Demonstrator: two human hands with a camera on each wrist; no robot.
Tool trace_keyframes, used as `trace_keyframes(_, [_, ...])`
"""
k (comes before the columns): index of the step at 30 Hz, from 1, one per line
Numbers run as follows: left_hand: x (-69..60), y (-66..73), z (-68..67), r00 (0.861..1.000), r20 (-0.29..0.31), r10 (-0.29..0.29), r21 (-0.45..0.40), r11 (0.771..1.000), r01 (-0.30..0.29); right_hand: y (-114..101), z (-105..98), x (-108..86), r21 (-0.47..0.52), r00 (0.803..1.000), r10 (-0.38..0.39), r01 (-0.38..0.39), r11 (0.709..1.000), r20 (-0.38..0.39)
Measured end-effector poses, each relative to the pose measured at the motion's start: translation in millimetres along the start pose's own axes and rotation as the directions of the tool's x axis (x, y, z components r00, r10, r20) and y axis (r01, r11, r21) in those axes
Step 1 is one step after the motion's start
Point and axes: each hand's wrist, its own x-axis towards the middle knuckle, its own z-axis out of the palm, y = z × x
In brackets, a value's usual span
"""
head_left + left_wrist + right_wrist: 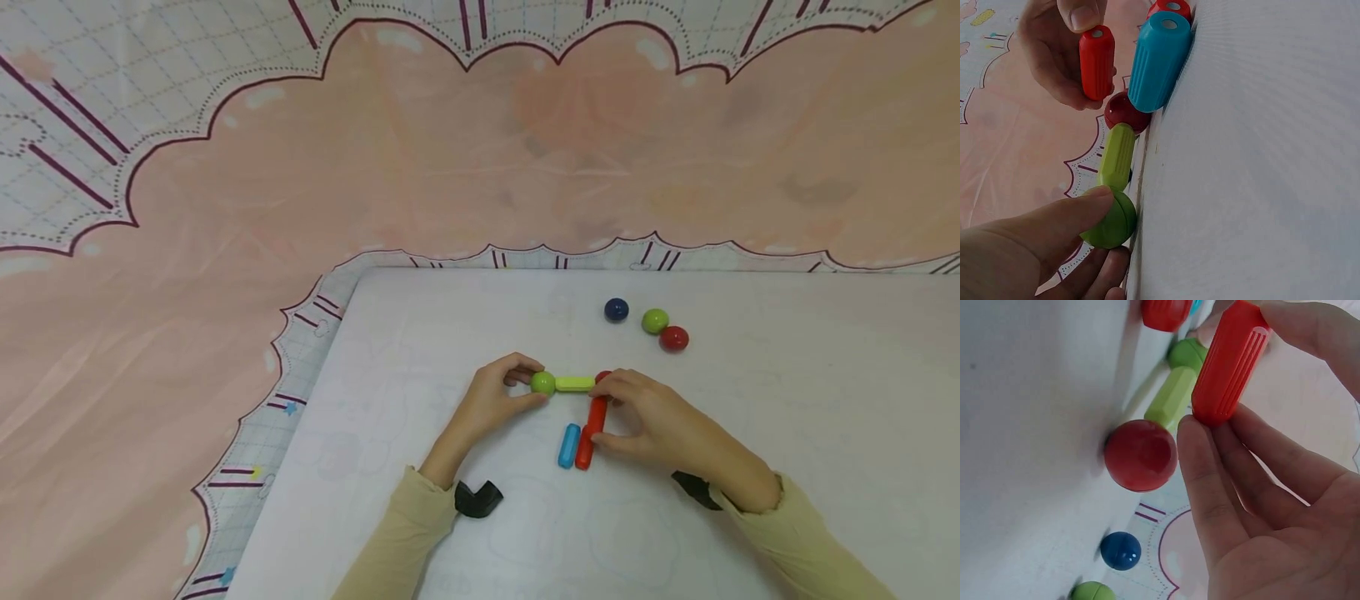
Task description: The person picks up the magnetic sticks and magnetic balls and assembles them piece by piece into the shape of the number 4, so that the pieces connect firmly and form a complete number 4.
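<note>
My left hand (501,396) pinches a green ball (543,382) between thumb and fingers. A yellow-green magnetic rod (575,384) joins that ball to a dark red ball (1141,455) on its right. My right hand (660,417) holds a red magnetic rod (1230,365) by its two ends, thumb on one and fingertips on the other. In the right wrist view this rod is raised beside the dark red ball, apart from it. A second red rod (584,450) and a blue rod (1160,62) lie side by side on the table nearer to me.
Behind the hands, a dark blue ball (617,310), another green ball (655,321) and another red ball (674,339) rest on the white tabletop (420,333). A patterned peach cloth (480,167) spreads beyond its far and left edges. Black pieces (478,500) show at both wrists.
</note>
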Motion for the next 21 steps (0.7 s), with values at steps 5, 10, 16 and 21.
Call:
trace_keyframes(5, [-0.7,-0.4,0.2,1.000,0.006,-0.008,-0.006,1.000,0.008,3,-1,7.6,0.036,0.998,-0.052,0.053,0.998,-0.042])
trace_keyframes(10, [-0.4,-1.1,0.5,1.000,0.018,-0.010,-0.002,1.000,0.010,3,-4,14.0,0.067,0.997,-0.052,0.056,0.996,-0.055])
trace_keyframes(16, [-0.4,-0.4,0.0,1.000,0.010,-0.004,0.006,1.000,0.003,1,-9,23.4,0.080,0.996,-0.049,0.055,0.995,-0.077])
trace_keyframes(21, [-0.5,-0.2,0.7,1.000,-0.003,-0.008,0.012,1.000,0.008,1,-13,32.3,0.101,0.997,-0.037,0.044,0.994,-0.069])
